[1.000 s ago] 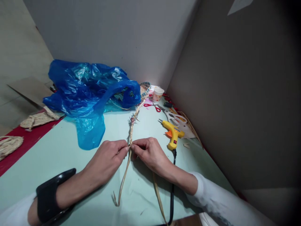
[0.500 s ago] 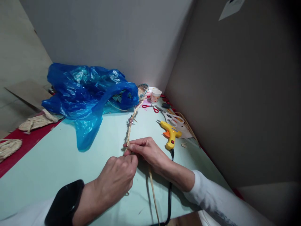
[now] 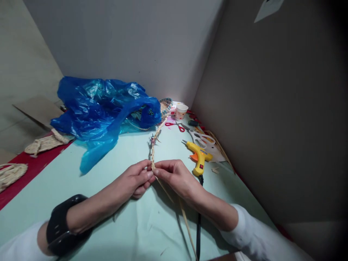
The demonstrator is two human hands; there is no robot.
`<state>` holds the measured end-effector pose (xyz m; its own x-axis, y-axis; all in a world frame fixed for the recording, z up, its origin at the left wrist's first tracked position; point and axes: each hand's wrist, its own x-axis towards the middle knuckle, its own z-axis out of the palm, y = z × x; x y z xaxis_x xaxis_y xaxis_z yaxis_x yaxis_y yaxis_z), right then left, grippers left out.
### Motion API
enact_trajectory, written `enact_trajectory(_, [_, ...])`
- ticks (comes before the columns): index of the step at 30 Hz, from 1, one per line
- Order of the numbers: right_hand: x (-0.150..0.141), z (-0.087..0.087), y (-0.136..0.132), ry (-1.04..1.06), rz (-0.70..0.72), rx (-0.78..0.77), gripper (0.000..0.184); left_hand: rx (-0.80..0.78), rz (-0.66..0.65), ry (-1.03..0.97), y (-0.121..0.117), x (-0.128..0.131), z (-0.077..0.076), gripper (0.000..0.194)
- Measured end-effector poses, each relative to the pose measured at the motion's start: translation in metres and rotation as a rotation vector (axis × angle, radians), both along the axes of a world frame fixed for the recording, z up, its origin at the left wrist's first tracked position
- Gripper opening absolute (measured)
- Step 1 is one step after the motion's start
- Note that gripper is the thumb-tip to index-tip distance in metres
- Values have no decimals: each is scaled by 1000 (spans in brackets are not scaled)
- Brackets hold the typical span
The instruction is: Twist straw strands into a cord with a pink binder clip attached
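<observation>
A pale straw braid (image 3: 152,154) runs from the far side of the table towards me, with dark frayed bits partway along it. Its near end is pinched between my two hands. My left hand (image 3: 138,177) is closed on it from the left, thumb and forefinger at the braid. From the right, my right hand (image 3: 175,177) grips the same spot with thumb and fingers. Loose straw strands (image 3: 187,224) trail from there down towards the table's near edge.
A crumpled blue plastic bag (image 3: 106,105) lies at the back left, beside a small woven basket (image 3: 165,106). To the right are a yellow glue gun (image 3: 200,157) with a black cord, white-handled scissors (image 3: 202,139), red-handled scissors (image 3: 179,127) and a paper cup (image 3: 181,111). Woven straw pieces (image 3: 45,142) sit at left.
My left hand has turned and moved up, its thumb and forefinger now at the braid beside my right hand. A loose strand now shows below my hands.
</observation>
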<state>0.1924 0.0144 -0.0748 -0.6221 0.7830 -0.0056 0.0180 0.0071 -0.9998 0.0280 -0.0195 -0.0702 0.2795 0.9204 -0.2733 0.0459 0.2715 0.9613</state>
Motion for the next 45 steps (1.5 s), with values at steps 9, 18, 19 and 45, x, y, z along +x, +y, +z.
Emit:
enact_trajectory(9, [5, 9, -7, -496, -36, 412, 30, -3, 58, 139, -1, 0, -5, 22])
enact_trajectory(18, [4, 12, -22, -880, -123, 959, 19, 145, 130, 372, -3, 5, -7, 25])
enact_trajectory(19, [3, 12, -25, -887, -128, 1002, 18, 124, 140, 341, -3, 6, -7, 23])
enact_trajectory(45, [8, 21, -9, -652, -27, 577, 31, -44, 149, 34, -11, -3, 0, 17])
